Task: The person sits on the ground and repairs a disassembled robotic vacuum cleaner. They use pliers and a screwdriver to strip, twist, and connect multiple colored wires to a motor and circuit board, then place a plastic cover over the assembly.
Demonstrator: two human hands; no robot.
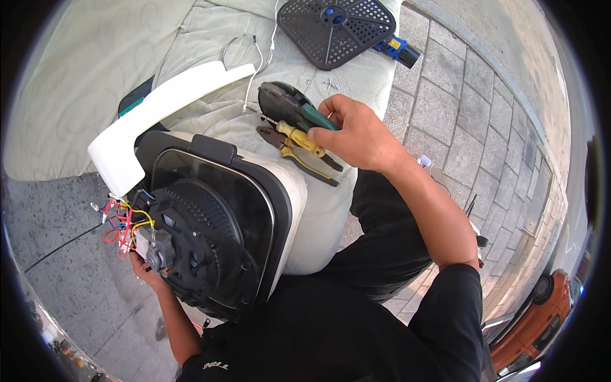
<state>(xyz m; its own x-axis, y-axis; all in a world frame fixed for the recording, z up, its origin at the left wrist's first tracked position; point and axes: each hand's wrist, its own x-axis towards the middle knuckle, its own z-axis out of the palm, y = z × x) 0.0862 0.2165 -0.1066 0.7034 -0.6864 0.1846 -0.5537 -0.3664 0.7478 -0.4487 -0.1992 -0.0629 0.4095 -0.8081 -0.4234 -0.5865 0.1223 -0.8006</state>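
My right hand (pixel 353 130) is closed round the green handle of a dark-headed hand tool (pixel 309 113), which looks like pliers. Just below it a screwdriver with a yellow handle (pixel 299 136) and pliers with yellow and black grips (pixel 289 156) lie on the pale cushion. In front of me, a black and white appliance (pixel 289 210) stands with its round black fan housing (pixel 200 223) facing up. My left hand (pixel 149 274) is curled beside the small motor (pixel 154 248) and the coloured wires (pixel 124 219); its fingertips are partly hidden, and their hold is unclear.
A curved white plastic cover (pixel 159 105) lies across the appliance's far left end. Beyond are a black perforated plate (pixel 335 28), a blue and black tool (pixel 401 51) and a white cable (pixel 273 38). Stone paving (pixel 445 108) runs along the right, with an orange car (pixel 534 325) parked farther off.
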